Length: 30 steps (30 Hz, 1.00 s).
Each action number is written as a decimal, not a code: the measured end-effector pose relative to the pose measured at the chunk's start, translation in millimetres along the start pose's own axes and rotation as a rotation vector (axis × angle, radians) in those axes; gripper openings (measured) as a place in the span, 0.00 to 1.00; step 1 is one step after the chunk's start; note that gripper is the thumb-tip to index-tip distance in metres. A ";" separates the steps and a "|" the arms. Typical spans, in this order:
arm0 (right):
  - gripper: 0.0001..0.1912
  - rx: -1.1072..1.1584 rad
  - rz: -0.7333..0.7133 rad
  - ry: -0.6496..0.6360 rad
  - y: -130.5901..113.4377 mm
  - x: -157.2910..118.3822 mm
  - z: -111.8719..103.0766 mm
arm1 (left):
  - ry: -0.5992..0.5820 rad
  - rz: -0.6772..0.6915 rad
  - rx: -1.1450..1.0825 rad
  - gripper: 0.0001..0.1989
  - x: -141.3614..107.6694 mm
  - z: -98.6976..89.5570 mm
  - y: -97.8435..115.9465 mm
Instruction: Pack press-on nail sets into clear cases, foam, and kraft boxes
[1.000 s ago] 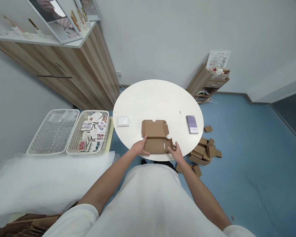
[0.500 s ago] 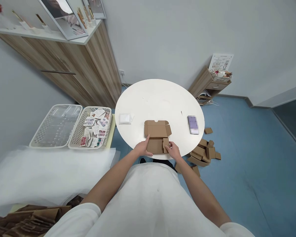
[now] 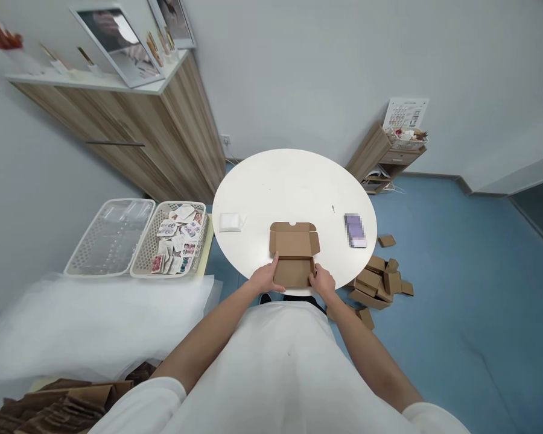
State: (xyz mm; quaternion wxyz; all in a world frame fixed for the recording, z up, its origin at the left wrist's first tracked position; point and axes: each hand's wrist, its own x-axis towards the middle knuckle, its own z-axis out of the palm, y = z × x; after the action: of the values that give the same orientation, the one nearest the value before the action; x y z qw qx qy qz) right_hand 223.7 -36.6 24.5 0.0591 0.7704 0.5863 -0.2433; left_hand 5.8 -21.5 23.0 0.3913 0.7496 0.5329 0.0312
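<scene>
An open brown cardboard box (image 3: 294,272) lies near the front edge of the white oval table (image 3: 289,181), its lid spread out away from me. My left hand (image 3: 265,278) grips the box's left side, thumb along the wall and fingers by the lower corner. At the right side, my right hand (image 3: 322,280) pinches the wall, which stands upright. A white packet (image 3: 230,222) rests on the table's left part, and a stack of purple items (image 3: 355,230) on its right.
Left of the table are a basket of printed cards (image 3: 176,238) and a basket with clear plastic pieces (image 3: 111,238). Cardboard boxes (image 3: 375,283) lie on the floor at right. A wooden cabinet (image 3: 181,120) stands behind left, a small shelf (image 3: 384,154) behind right.
The flap at the box's right end, which was folded inward over the base, now stands up as a side wall. My right hand has shifted slightly right and down with it.
</scene>
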 end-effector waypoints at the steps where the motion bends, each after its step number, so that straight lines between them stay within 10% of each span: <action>1: 0.12 0.017 -0.010 0.004 2.3 -0.1 -1.5 | 0.013 0.014 -0.015 0.59 -1.5 0.1 1.2; 15: 0.26 0.754 -0.144 -0.151 28.7 10.5 -13.2 | 0.278 -0.225 -0.563 0.25 8.7 17.3 28.3; 30: 0.36 0.997 -0.204 -0.248 39.4 45.7 -22.0 | 0.347 -0.158 -0.664 0.26 46.8 12.1 56.5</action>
State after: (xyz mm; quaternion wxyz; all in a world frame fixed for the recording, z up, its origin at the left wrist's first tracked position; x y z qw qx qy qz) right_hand 276.0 -0.4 15.8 -0.2700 0.6093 0.4600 -0.5867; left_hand 75.4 3.2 32.3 0.5180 0.5222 0.6082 0.2984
